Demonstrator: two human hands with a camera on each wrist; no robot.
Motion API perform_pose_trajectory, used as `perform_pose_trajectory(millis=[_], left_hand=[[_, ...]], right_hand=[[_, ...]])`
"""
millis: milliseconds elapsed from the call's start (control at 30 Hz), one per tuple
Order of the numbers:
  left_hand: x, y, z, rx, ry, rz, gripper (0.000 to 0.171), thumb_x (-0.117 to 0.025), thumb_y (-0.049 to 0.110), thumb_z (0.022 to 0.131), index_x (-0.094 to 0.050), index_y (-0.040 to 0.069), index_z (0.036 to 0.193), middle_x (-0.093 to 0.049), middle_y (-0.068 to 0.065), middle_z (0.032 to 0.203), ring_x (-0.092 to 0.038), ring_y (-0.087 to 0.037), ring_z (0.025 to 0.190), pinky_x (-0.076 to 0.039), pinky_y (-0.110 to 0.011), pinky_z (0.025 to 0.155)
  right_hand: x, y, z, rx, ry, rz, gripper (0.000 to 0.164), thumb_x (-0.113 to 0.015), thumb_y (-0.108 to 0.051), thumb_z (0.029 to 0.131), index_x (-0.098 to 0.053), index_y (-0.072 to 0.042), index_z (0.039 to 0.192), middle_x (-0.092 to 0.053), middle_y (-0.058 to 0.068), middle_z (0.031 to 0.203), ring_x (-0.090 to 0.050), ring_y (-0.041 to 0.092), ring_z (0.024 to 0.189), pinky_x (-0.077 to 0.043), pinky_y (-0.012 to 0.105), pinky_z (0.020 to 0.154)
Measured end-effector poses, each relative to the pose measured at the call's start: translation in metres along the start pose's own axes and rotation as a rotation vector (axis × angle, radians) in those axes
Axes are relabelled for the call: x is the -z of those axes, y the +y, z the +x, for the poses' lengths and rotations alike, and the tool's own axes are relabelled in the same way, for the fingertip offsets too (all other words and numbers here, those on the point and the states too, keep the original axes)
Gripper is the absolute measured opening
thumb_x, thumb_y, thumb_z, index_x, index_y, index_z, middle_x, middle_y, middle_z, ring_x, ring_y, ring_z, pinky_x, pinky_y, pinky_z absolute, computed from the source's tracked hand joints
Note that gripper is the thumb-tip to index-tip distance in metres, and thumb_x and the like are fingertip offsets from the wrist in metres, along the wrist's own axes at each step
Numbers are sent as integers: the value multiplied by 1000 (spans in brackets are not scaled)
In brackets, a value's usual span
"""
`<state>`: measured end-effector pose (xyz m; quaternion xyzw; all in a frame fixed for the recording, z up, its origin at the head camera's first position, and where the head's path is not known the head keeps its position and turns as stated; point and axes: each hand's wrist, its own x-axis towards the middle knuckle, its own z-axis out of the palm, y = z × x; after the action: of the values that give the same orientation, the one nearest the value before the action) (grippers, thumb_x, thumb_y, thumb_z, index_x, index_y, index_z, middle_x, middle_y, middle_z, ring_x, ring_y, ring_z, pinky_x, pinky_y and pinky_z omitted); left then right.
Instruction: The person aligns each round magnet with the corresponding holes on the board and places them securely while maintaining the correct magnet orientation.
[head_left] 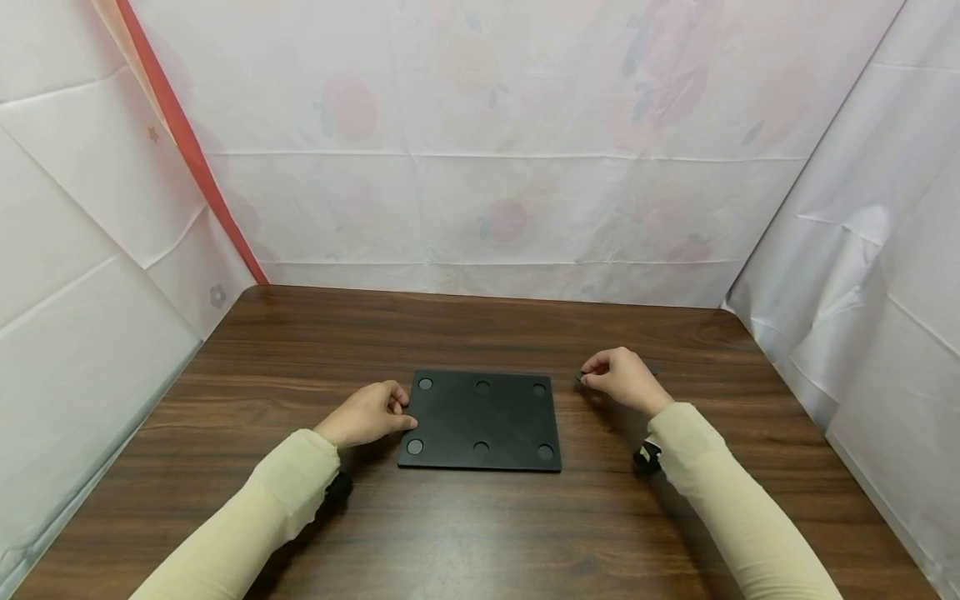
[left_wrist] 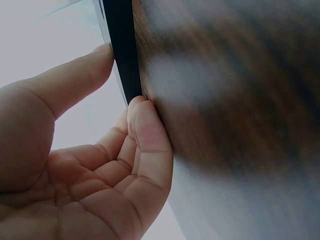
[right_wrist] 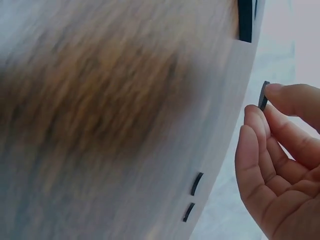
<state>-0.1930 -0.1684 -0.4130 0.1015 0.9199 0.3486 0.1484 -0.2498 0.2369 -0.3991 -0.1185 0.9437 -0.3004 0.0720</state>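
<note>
A flat black rectangular board (head_left: 480,421) lies on the table, with several round recesses in two rows. The two circles on its left side look greyer than the others. My left hand (head_left: 369,414) holds the board's left edge. In the left wrist view, the thumb (left_wrist: 85,75) meets the board's top side, and curled fingers (left_wrist: 150,125) are at its lower edge. To the right of the board, my right hand (head_left: 624,381) pinches a small thin black disc (right_wrist: 264,95) between thumb and fingertips, above the table.
Two more small black pieces, one (right_wrist: 197,184) and another (right_wrist: 189,212), lie on the wooden table (head_left: 480,533) in the right wrist view. White cloth (head_left: 450,208) with faint fruit prints hangs behind the table, and plain cloth hangs at both sides.
</note>
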Motion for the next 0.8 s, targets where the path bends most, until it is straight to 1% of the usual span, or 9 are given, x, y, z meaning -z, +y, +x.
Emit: perform_pose_trajectory(millis=[367, 533, 800], left_hand=[[0, 1, 0, -3, 1, 8, 29, -75, 17, 87, -58, 1, 103, -55, -5, 85, -49, -15, 72, -41, -29, 67], [-1, -1, 1, -6, -1, 6, 30, -75, 18, 86, -58, 1, 104, -55, -4, 85, -50, -14, 73, -42, -28, 67], [0, -1, 1, 0, 5, -1, 29, -75, 17, 86, -58, 1, 103, -55, -5, 85, -50, -15, 72, -42, -29, 67]], right_hand=[[-2, -16, -2, 21, 32, 69, 16, -66, -19, 94, -72, -9, 105, -69, 8, 102, -62, 19, 88, -52, 36, 76], [-5, -27, 1, 35, 44, 100, 17, -66, -19, 94, -71, -9, 106, -70, 8, 101, -63, 19, 88, -53, 36, 77], [-11, -40, 7, 72, 60, 118, 17, -67, -17, 93, -71, -7, 106, -70, 7, 97, -63, 18, 85, -52, 33, 75]])
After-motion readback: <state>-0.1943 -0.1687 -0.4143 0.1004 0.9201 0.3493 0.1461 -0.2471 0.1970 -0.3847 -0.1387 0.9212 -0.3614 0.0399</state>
